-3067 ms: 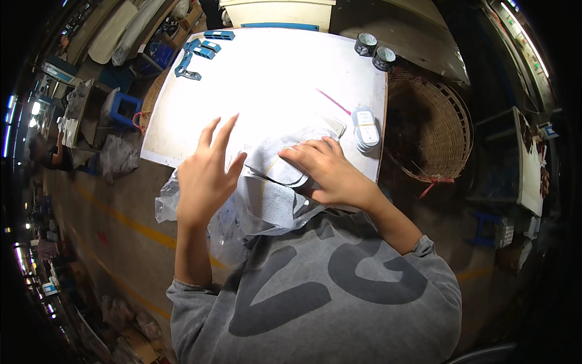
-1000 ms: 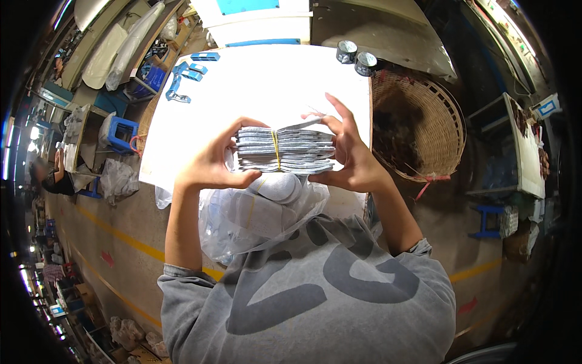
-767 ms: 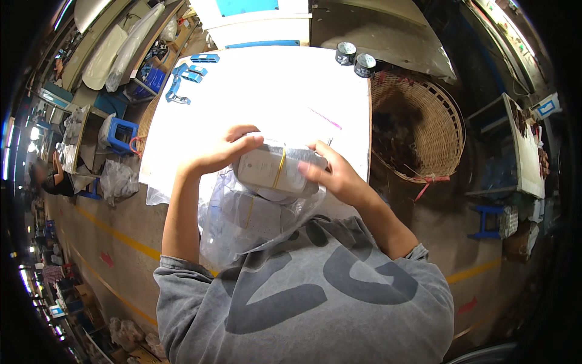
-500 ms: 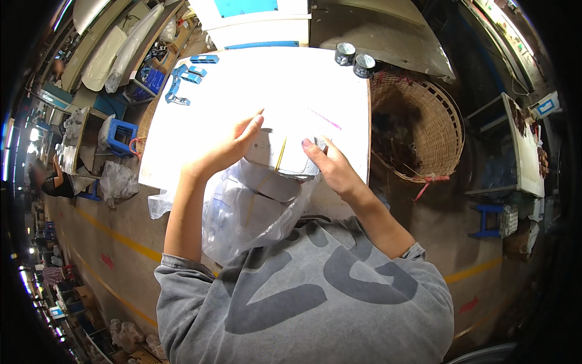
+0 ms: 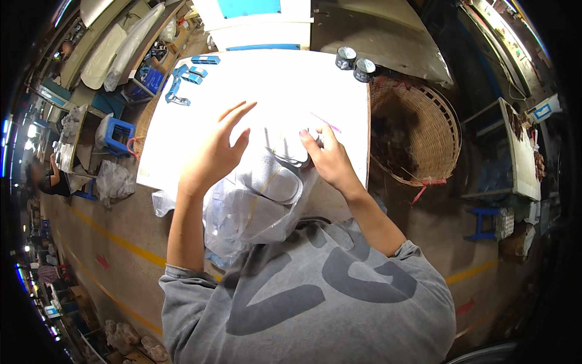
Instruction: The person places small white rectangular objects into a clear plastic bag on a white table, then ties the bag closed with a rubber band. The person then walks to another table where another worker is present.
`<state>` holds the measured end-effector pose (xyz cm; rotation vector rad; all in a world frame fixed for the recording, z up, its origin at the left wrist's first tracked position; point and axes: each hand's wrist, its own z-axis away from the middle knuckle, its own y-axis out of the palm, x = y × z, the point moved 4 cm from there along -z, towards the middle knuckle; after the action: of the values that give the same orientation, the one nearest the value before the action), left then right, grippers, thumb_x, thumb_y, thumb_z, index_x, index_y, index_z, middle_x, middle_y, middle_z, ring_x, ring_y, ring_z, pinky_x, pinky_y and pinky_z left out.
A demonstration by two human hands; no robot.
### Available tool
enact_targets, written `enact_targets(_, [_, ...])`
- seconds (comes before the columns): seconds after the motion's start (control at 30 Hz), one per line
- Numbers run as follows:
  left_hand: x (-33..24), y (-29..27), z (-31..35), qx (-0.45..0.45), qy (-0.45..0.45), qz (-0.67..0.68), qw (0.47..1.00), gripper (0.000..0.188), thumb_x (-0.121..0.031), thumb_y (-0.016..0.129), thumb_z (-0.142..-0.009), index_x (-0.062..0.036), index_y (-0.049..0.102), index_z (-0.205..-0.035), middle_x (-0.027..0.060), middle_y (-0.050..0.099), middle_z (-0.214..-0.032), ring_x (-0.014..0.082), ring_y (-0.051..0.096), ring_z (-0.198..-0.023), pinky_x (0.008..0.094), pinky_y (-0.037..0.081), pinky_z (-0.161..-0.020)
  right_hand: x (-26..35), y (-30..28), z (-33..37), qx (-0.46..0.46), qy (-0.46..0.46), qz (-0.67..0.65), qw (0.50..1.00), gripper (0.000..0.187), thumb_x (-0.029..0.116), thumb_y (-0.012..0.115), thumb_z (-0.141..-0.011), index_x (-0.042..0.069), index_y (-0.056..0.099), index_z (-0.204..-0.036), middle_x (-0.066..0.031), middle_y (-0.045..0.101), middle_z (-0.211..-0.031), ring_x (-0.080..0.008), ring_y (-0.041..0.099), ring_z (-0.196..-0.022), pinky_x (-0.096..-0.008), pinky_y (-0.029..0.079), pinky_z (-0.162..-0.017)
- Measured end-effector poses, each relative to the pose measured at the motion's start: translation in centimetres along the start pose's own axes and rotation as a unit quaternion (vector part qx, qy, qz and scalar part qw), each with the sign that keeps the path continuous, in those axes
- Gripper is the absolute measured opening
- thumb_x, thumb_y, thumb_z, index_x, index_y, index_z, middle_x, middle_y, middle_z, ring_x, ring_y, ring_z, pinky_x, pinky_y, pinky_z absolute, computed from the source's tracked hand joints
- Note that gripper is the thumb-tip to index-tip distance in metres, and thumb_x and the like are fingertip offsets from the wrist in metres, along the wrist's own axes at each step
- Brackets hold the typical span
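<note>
The workshop table [image 5: 242,82] was white; a clear plastic bag [image 5: 219,225] contained grey pads [image 5: 274,182]. The left hand [image 5: 213,156] had fingers spread; the right hand [image 5: 331,161] gripped a banded stack [image 5: 288,149].

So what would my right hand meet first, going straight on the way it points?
Besides the stack it seems to hold, your right hand would probably meet the pink stick first, though depth is unclear.

A whitish banded stack [image 5: 291,148] is held just beside similar stacks [image 5: 276,182] in a clear bag [image 5: 221,221].
</note>
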<state>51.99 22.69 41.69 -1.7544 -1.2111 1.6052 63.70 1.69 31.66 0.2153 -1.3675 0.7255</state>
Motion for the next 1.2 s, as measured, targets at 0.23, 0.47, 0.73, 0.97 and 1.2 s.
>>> enact_targets(0.23, [4.5, 2.5, -0.3, 0.082, -0.217, -0.028, 0.972, 0.044, -0.043, 0.062, -0.106, -0.0102, 0.072, -0.134, 0.0140, 0.079, -0.112, 0.0300, 0.078, -0.096, 0.0373, 0.058, -0.088, -0.2, 0.3, -0.8, 0.135, -0.103, -0.010, 0.985, 0.049, 0.045, 0.060, -0.110, -0.001, 0.060, -0.128, -0.0131, 0.071, -0.084, -0.0240, 0.071, -0.079, -0.0373, 0.056, -0.078])
enact_targets(0.47, [3.8, 2.3, -0.6, -0.105, -0.132, -0.101, 0.980, 0.030, -0.034, 0.064, -0.108, -0.0123, 0.084, -0.103, 0.0097, 0.081, -0.096, 0.0273, 0.077, -0.074, 0.0354, 0.058, -0.069, 0.9, -2.1, 0.0, 0.113, -0.101, 0.192, 0.970, 0.047, 0.045, 0.058, -0.110, 0.002, 0.063, -0.131, -0.0251, 0.074, -0.090, -0.0408, 0.075, -0.088, -0.0473, 0.057, -0.081])
enact_targets(0.73, [1.8, 2.1, -0.1, -0.203, -0.031, -0.080, 0.975, 0.027, -0.037, 0.067, -0.106, -0.0161, 0.084, -0.102, 0.0107, 0.072, -0.066, 0.0317, 0.071, -0.059, 0.0406, 0.054, -0.057, 2.5, -2.9, 1.5, -0.016, -0.141, 0.214, 0.966, 0.046, 0.041, 0.066, -0.106, 0.002, 0.063, -0.130, -0.0212, 0.074, -0.089, -0.0328, 0.074, -0.082, -0.0415, 0.056, -0.074])
enact_targets(0.97, [1.5, 1.5, 1.3, -0.166, -0.068, -0.091, 0.980, 0.028, -0.035, 0.068, -0.105, -0.0116, 0.082, -0.103, 0.0123, 0.078, -0.081, 0.0321, 0.075, -0.070, 0.0399, 0.056, -0.063, -3.3, -2.9, 3.9, 0.222, 0.125, 0.047, 0.966, 0.043, 0.042, 0.065, -0.108, 0.000, 0.063, -0.102, -0.0092, 0.067, -0.080, -0.0152, 0.063, -0.056, -0.0306, 0.054, -0.055])
enact_targets(1.2, [3.5, 0.9, 2.8, 0.013, -0.195, -0.005, 0.981, 0.044, -0.039, 0.073, -0.101, 0.0021, 0.064, -0.086, 0.0136, 0.065, -0.069, 0.0232, 0.062, -0.063, 0.0374, 0.050, -0.062, -4.5, -0.3, 5.1, 0.149, 0.134, -0.125, 0.972, 0.054, 0.049, 0.060, -0.110, -0.004, 0.061, -0.098, -0.0038, 0.061, -0.069, -0.0080, 0.053, -0.045, -0.0251, 0.050, -0.050])
